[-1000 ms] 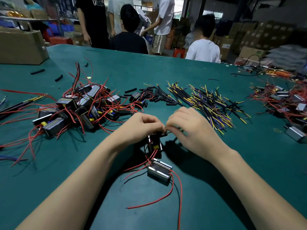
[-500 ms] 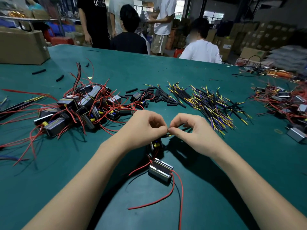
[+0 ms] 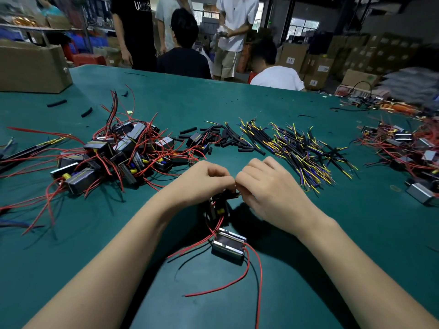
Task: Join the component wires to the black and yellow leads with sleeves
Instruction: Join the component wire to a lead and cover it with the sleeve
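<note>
Over a green work table (image 3: pixel 308 233), the left hand (image 3: pixel 202 184) and right hand (image 3: pixel 268 193) meet fingertip to fingertip, fingers curled, pinching a wire joint (image 3: pixel 234 193) above a dark component (image 3: pixel 217 207); black and yellow leads (image 3: pixel 297 148) lie heaped beyond

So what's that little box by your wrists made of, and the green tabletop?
The box looks like metal: its frame edges are silvery and catch the light, around a darker body that could be tape or plastic. The tabletop seems covered in a matte green mat, perhaps rubber or vinyl: it shows soft shadows and no glare.
</note>
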{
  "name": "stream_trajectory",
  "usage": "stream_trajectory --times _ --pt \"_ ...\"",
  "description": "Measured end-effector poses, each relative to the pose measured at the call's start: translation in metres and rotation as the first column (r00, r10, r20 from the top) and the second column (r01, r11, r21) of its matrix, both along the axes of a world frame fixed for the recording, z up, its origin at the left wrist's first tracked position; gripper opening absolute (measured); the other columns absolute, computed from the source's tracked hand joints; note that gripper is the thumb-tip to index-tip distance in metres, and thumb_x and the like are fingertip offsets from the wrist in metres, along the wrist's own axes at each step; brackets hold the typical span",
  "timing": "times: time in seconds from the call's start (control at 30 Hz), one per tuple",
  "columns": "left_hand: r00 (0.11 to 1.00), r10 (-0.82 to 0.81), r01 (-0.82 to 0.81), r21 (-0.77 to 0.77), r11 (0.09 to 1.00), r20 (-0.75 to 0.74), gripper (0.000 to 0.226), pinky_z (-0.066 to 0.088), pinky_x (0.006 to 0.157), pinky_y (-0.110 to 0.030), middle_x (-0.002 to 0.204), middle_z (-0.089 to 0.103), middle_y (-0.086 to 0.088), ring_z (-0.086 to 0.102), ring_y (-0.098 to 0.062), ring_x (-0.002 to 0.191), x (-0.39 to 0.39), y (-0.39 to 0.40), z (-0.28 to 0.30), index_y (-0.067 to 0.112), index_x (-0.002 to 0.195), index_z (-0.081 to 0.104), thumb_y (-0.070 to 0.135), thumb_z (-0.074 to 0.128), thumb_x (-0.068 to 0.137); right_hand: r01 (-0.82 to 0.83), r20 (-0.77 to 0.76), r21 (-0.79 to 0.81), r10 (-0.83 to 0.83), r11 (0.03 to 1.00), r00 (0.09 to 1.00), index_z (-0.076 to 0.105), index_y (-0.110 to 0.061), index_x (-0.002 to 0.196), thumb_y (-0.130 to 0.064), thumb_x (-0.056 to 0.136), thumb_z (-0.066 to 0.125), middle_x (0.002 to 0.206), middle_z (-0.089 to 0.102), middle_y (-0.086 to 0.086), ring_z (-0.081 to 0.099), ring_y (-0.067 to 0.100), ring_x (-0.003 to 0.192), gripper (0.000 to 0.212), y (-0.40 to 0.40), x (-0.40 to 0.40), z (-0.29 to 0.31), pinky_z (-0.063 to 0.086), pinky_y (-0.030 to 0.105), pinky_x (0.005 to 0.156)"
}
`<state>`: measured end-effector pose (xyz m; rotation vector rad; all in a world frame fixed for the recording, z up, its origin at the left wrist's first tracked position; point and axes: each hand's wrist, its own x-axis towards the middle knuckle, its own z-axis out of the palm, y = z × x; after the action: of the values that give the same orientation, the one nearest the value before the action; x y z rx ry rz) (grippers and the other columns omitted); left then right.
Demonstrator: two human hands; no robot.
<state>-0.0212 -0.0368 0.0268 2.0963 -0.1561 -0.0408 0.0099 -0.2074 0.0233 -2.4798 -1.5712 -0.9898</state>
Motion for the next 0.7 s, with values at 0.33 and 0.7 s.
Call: stream_trajectory --times 0.33,0.7 --pt "0.995 -0.016 -0.003 -0.182 0.983 -0.101 0.018 0.039 0.069 -0.021 0.075 0.067 0.000 0.052 -0.007 0.068 -0.001 0.006 -0.003 0.014 0.069 0.072 0.018 0.063 0.084 -0.030 -0.222 0.148 0.062 0.989 0.973 0.061 -0.003 0.077 -0.001 0.083 0.059 0.074 0.059 0.007 0.055 0.029 0.071 0.006 -0.006 0.003 -0.001 0.043 0.041 0.064" --pt "0.997 -0.030 0.034 0.052 0.998 -0.066 0.013 0.042 0.064 -0.012 0.077 0.070 0.006 0.054 0.001 0.066 0.004 0.018 -0.002 0.015 0.088 0.074 0.025 0.066 0.088 0.136 -0.617 0.384 0.145 0.913 0.773 0.064 -0.010 0.080 -0.009 0.088 0.066 0.075 0.062 -0.006 0.054 0.006 0.073 0.008 -0.012 0.011 -0.006 0.041 0.016 0.074"
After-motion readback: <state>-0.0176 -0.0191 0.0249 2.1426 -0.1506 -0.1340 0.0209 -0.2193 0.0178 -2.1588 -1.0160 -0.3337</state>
